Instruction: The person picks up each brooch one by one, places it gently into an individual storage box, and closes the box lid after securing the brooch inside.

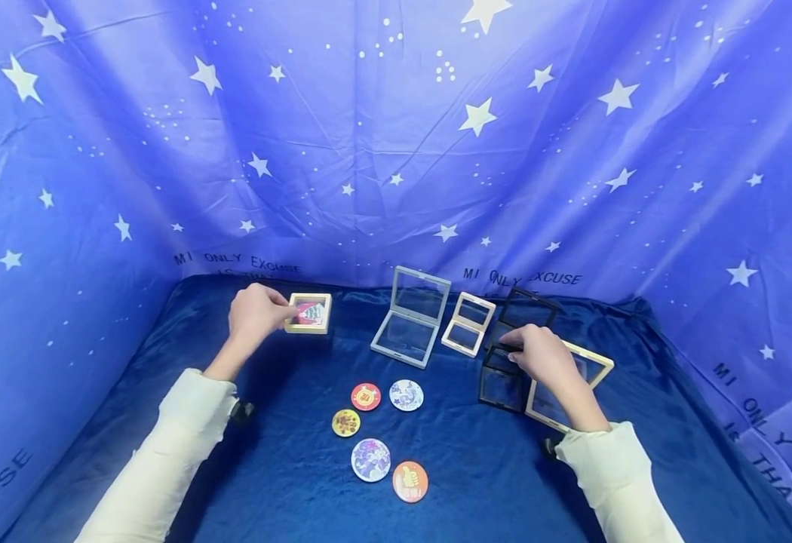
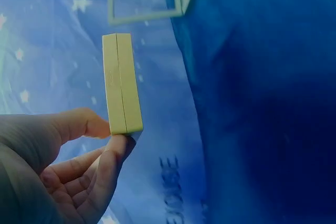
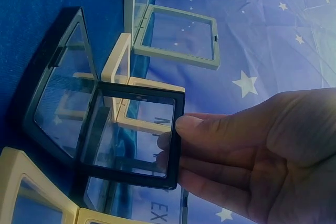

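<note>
My left hand (image 1: pixel 255 313) pinches a closed cream display frame (image 1: pixel 326 315) at its edge, thumb on one face and fingers on the other. A red and white piece (image 1: pixel 311 314) shows through its clear front. In the left wrist view the frame (image 2: pixel 122 85) appears edge-on, with a seam between its two halves. My right hand (image 1: pixel 538 353) grips the upright half of a small black hinged frame (image 1: pixel 501 388) between thumb and fingers. In the right wrist view this black frame (image 3: pixel 131 88) stands unfolded, its other half on the cloth.
Several round badges, among them an orange one (image 1: pixel 410 481) and a red one (image 1: pixel 365 396), lie mid-cloth. An unfolded grey frame (image 1: pixel 406 358), a small pink-cream frame (image 1: pixel 459 348), another black frame (image 1: pixel 538 305) and a cream-yellow frame (image 1: pixel 603 362) stand near the right hand.
</note>
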Available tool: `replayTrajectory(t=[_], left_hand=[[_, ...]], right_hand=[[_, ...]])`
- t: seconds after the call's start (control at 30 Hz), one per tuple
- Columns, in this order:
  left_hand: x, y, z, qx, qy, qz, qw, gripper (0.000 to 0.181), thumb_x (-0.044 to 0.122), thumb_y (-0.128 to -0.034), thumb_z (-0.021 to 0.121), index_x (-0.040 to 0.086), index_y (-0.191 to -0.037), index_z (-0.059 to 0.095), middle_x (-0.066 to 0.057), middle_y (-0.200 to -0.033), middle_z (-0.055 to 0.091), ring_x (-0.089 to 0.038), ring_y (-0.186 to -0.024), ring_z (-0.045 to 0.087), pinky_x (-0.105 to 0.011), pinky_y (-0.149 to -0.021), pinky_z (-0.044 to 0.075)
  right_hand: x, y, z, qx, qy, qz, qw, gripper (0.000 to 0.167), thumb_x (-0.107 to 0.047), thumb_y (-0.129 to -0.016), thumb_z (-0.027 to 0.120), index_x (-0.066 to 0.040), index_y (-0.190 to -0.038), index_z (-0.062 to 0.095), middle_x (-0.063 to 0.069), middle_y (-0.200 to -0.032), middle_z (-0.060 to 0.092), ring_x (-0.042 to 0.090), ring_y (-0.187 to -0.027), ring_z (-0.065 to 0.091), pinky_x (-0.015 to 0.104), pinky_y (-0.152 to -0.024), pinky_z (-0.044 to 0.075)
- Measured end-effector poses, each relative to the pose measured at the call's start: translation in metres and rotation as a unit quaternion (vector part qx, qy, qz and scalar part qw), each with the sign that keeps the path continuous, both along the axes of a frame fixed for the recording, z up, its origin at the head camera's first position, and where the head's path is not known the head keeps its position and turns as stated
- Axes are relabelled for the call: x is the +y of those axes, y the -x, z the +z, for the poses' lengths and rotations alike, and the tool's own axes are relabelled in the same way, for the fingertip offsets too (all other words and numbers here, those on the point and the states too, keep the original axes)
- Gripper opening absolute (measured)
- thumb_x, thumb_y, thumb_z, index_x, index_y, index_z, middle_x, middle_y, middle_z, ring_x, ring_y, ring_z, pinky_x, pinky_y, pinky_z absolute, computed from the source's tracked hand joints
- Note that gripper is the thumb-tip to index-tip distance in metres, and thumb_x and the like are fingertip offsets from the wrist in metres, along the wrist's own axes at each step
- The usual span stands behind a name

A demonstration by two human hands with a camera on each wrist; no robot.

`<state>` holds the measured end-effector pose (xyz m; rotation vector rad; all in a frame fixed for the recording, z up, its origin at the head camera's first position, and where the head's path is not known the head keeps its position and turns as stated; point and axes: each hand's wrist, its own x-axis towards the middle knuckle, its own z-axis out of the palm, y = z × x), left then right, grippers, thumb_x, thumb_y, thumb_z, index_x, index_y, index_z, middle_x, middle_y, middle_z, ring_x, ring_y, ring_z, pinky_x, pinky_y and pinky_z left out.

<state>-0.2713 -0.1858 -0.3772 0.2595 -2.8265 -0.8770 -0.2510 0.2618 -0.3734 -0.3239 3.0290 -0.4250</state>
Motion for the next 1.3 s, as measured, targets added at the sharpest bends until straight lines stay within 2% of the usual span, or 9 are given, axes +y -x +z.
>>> replayTrajectory(t=[0.13,0.33,0.53,0.73,0.83,0.93,1.07,1.3], left_hand=[[-0.020,-0.002,-0.006,-0.002,0.000,0.019,0.9998,0.023,0.030,-0.0807,0.077,0.009,-0.090,0.083,-0.001,-0.062,0.073,-0.029,-0.078,0.071,-0.034,-0.059,0.048],[-0.046,-0.005,-0.016,-0.012,0.006,0.036,0.9993,0.024,0.029,-0.0806,0.076,0.007,-0.089,0.082,-0.001,-0.060,0.071,-0.028,-0.072,0.068,-0.032,-0.055,0.045],[-0.065,-0.007,-0.025,-0.030,0.017,0.039,0.9986,0.024,0.027,-0.0807,0.074,0.006,-0.088,0.081,-0.003,-0.061,0.071,-0.030,-0.074,0.068,-0.032,-0.054,0.044],[-0.076,-0.011,-0.035,-0.046,0.030,0.043,0.9976,0.023,0.027,-0.0808,0.075,0.005,-0.087,0.081,-0.002,-0.059,0.068,-0.031,-0.074,0.066,-0.033,-0.053,0.043],[-0.081,-0.014,-0.040,-0.051,0.030,0.044,0.9973,0.023,0.026,-0.0799,0.074,0.005,-0.087,0.081,-0.002,-0.059,0.068,-0.031,-0.073,0.066,-0.033,-0.052,0.043],[-0.087,-0.015,-0.044,-0.051,0.032,0.043,0.9973,0.023,0.024,-0.0801,0.074,0.003,-0.088,0.080,-0.002,-0.060,0.068,-0.030,-0.071,0.065,-0.033,-0.051,0.042],[-0.092,-0.016,-0.046,-0.050,0.033,0.045,0.9972,0.024,0.023,-0.0794,0.073,0.002,-0.091,0.080,-0.004,-0.062,0.070,-0.030,-0.072,0.065,-0.033,-0.052,0.042],[-0.096,-0.015,-0.046,-0.053,0.039,0.048,0.9966,0.027,0.024,-0.0838,0.073,0.002,-0.097,0.080,-0.008,-0.069,0.074,-0.036,-0.080,0.068,-0.034,-0.054,0.044]], right_hand=[[0.001,0.001,-0.001,0.003,-0.003,-0.002,1.0000,0.028,-0.003,-0.093,0.069,-0.002,-0.120,0.073,0.023,-0.120,0.072,0.039,-0.095,0.072,0.047,-0.072,0.057],[0.001,0.001,-0.002,0.009,-0.005,-0.001,0.9999,0.028,-0.003,-0.092,0.070,-0.003,-0.120,0.074,0.023,-0.120,0.072,0.038,-0.092,0.072,0.046,-0.069,0.056],[0.002,0.000,-0.001,0.012,-0.002,-0.002,0.9999,0.028,-0.002,-0.093,0.069,-0.004,-0.120,0.074,0.023,-0.120,0.072,0.029,-0.079,0.072,0.035,-0.057,0.049],[0.004,0.001,-0.005,0.017,0.005,0.000,0.9998,0.028,0.000,-0.093,0.068,-0.003,-0.120,0.074,0.023,-0.120,0.072,0.022,-0.073,0.069,0.031,-0.055,0.043],[0.005,0.001,-0.007,0.020,0.008,-0.002,0.9998,0.028,0.000,-0.093,0.068,-0.004,-0.120,0.074,0.023,-0.120,0.072,0.018,-0.066,0.063,0.030,-0.055,0.040],[0.006,0.001,-0.008,0.024,0.008,-0.001,0.9997,0.028,0.001,-0.092,0.067,-0.004,-0.119,0.075,0.023,-0.119,0.072,0.019,-0.067,0.063,0.030,-0.054,0.039],[0.007,0.002,-0.008,0.028,0.005,0.002,0.9996,0.029,0.003,-0.091,0.067,-0.004,-0.119,0.075,0.023,-0.118,0.073,0.022,-0.073,0.067,0.031,-0.055,0.040],[0.009,0.003,-0.007,0.015,0.004,0.008,0.9999,0.032,0.006,-0.093,0.062,-0.003,-0.121,0.073,0.024,-0.119,0.072,0.016,-0.061,0.055,0.030,-0.054,0.037]])
